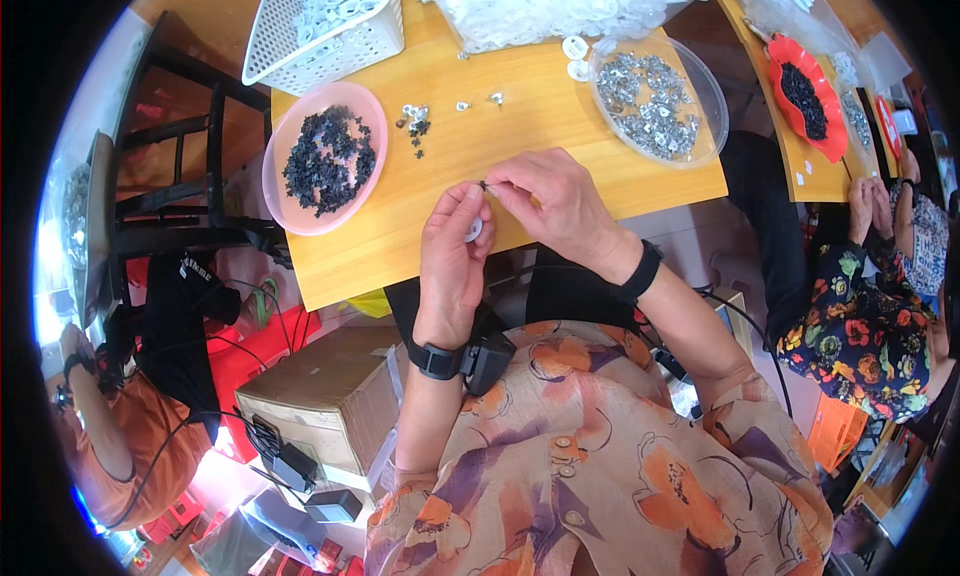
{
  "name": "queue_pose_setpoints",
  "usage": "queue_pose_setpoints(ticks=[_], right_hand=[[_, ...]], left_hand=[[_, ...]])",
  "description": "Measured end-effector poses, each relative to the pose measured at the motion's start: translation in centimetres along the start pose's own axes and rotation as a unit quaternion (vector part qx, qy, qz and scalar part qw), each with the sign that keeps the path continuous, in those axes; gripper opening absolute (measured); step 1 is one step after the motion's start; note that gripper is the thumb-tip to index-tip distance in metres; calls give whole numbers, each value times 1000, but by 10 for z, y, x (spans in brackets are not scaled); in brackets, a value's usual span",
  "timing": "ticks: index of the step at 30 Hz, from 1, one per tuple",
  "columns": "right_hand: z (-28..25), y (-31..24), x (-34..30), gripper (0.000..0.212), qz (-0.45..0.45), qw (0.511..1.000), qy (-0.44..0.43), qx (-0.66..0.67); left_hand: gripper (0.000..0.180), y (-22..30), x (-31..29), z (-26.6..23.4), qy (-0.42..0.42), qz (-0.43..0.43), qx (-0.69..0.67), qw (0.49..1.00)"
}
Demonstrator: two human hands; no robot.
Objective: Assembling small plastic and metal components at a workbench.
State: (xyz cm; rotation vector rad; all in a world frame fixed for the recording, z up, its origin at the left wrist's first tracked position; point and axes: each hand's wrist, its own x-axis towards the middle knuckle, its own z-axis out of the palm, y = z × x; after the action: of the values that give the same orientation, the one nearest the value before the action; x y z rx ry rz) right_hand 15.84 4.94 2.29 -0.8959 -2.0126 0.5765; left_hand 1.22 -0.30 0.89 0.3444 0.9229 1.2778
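My left hand [450, 251] is closed around a small white round plastic piece [474, 230], which shows between its fingers. The fingertips of my right hand [562, 204] pinch a tiny dark part [484, 186], right at the tip of my left thumb and forefinger. Both hands meet over the table's near edge. Small black parts [330, 161] are heaped on a pink plate [274, 196] to the left. Between plate and hands lie a few loose metal pieces [414, 113] and black bits [419, 130]. Metal parts [650, 101] fill a clear round tub [713, 126] at the right.
A white perforated basket [330, 66] and a clear bin [560, 28], both with white plastic rings, stand at the back. White discs [575, 48] lie beside the tub. Right, co-workers sit by another table with a red dish [830, 126]; left are a black chair [165, 131] and carton [320, 391].
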Motion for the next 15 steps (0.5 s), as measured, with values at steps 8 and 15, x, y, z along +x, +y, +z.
queue_pose_setpoints(ticks=[8, 15], right_hand=[[-5, 2, 2, 4, -6, 1000, -22, 14], [-20, 9, 14, 6, -89, 989, -118, -14]], left_hand=[[12, 4, -1, 0, 1, 13, 111, 994], [13, 8, -4, -2, -6, 13, 186, 982]])
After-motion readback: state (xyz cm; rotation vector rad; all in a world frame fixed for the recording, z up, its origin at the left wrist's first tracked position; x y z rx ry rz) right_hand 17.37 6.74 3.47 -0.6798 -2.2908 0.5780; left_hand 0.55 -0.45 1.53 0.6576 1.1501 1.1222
